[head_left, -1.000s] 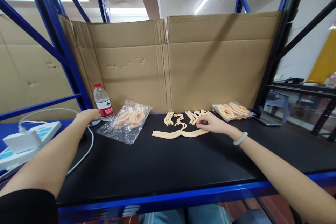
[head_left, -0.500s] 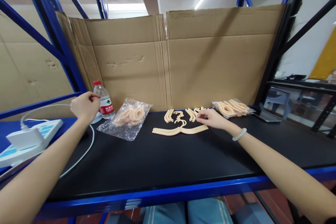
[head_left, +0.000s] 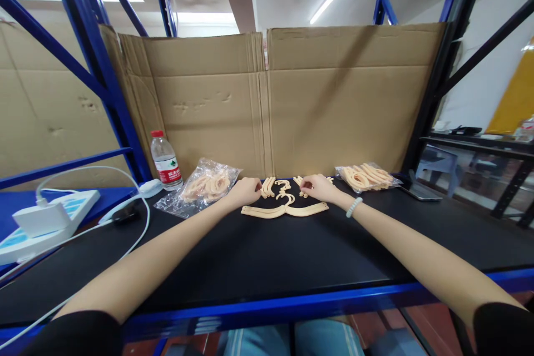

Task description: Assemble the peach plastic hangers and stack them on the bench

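Beige plastic hanger parts lie on the black tabletop in front of me. Two long curved arms and a hook form an assembled-looking hanger (head_left: 285,211) nearest me. Behind it are loose hooks (head_left: 283,184), with a left group of curved hanger arms (head_left: 267,187) and a right group of hanger arms (head_left: 297,181) on either side. My left hand (head_left: 247,191) is at the left group, fingers bent together, the fingertips partly hidden. My right hand (head_left: 319,187) has its fingers closed on a hanger arm at the right group, covering part of it.
Clear plastic bags of beige parts, a left bag (head_left: 211,184) and a right bag (head_left: 366,177), flank the parts. A water bottle (head_left: 166,162), power strip (head_left: 70,217) and white cable (head_left: 149,211) are at left. A phone-like flat device (head_left: 421,192) lies right; cardboard (head_left: 334,100) stands behind.
My left hand has come from beside the bottle, rightward and down, to the left group of hanger arms. My right hand has shifted slightly left over the right group. The view has moved slightly.
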Demonstrator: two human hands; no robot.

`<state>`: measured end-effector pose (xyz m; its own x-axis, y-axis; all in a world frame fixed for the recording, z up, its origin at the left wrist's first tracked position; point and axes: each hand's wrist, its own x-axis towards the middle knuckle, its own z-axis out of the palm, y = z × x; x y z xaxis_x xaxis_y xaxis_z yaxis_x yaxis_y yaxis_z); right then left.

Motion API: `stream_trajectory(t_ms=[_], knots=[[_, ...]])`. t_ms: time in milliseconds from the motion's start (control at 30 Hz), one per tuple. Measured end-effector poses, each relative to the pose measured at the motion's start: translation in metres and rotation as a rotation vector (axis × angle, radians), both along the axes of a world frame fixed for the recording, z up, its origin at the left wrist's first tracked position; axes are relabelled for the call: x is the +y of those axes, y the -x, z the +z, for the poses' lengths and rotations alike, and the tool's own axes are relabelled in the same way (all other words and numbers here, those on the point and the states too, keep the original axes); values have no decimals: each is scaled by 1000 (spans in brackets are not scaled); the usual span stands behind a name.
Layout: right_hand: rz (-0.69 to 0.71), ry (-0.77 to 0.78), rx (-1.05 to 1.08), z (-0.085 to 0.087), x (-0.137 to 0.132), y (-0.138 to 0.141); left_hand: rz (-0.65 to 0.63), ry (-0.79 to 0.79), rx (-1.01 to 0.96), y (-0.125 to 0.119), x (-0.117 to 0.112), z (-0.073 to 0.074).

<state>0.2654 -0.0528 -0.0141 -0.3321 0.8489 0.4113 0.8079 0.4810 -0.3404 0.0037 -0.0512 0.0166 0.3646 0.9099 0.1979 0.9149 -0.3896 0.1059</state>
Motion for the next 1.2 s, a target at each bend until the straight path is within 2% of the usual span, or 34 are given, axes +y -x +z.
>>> stream_trajectory(t_ms=[133, 233, 433, 600, 733, 833, 1000, 1100, 1200], knots=[[-154, 37, -71, 9, 22, 20, 101, 93, -13, -14, 38, -9], [-283, 65, -115, 13, 36, 33, 157, 155, -31, -19, 54, -14], [-370, 143, -144, 8, 51, 54, 211, 224, -54, -12, 62, -19], [-391, 216, -73, 6, 58, 57, 243, 228, -53, -9, 59, -18], [-351, 263, 71, 11, 61, 51, 263, 207, -98, -11, 56, -12], [-295, 249, 249, 16, 58, 44, 257, 201, -183, -5, 54, -3], [-134, 264, 670, 16, 30, 37, 156, 156, -457, 12, 35, 9], [23, 352, 884, 5, -1, 38, 20, 139, -686, 12, 7, 2], [156, 429, 1021, -6, -33, 41, -139, 168, -898, 5, -24, -14]])
